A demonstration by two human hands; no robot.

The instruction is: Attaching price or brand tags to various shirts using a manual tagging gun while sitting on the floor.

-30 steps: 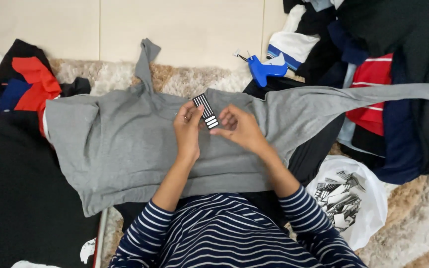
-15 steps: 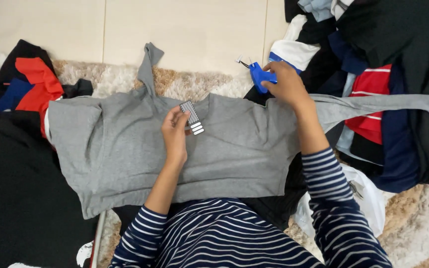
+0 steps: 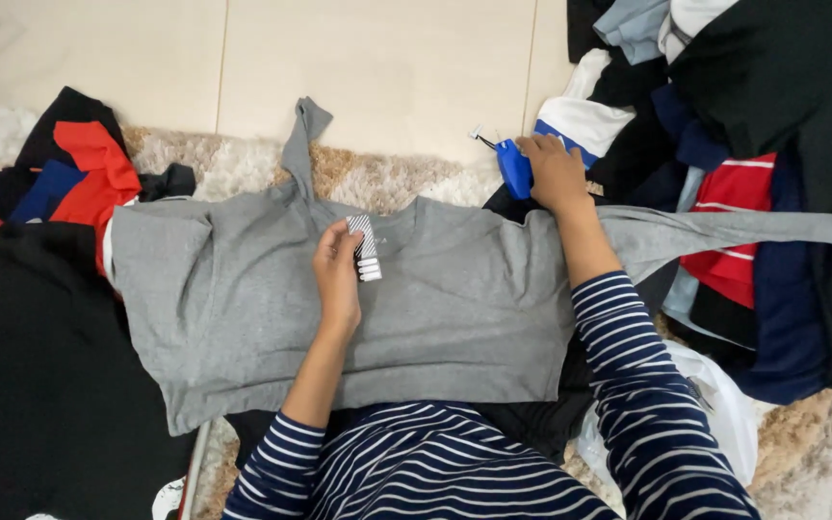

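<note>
Pinched between thumb and fingertips, the tag (image 3: 365, 247) sits in the left hand (image 3: 337, 274), a small flat strip with stripes, held just above the grey shirt (image 3: 243, 308) near its neckline. That grip is closed but light, only the fingertips on it. I'd guess the tag is thin card or plastic: weighs nothing, a bit stiff, bends or creases if squeezed hard, so edge-pinching like this looks about right.

The shirt itself is spread flat, front up, over the rug (image 3: 377, 178), neck pointing away from the person, 1 sleeve sticking up toward the floor (image 3: 358, 67) and the other stretched out right across the clothes pile (image 3: 772, 193). Soft, floppy knit, not slippery I'd say. It'll bunch anywhere you grab it, so shoulders or hem look like the places to take hold if you want it to stay flat.

Further out, the right hand (image 3: 556, 173) is reached past the shirt's shoulder with the fingers curled down onto a blue tool (image 3: 512, 166) with a thin metal tip. Touching it for sure, but whether the fingers are properly wrapped around it, can't tell from this angle. Looks like hard plastic, light, and the needle end seems like the bit to keep fingers off, so grab the blue body.

Black fabric (image 3: 40, 385) lies left, red and blue clothes (image 3: 89, 178) beyond it.
</note>
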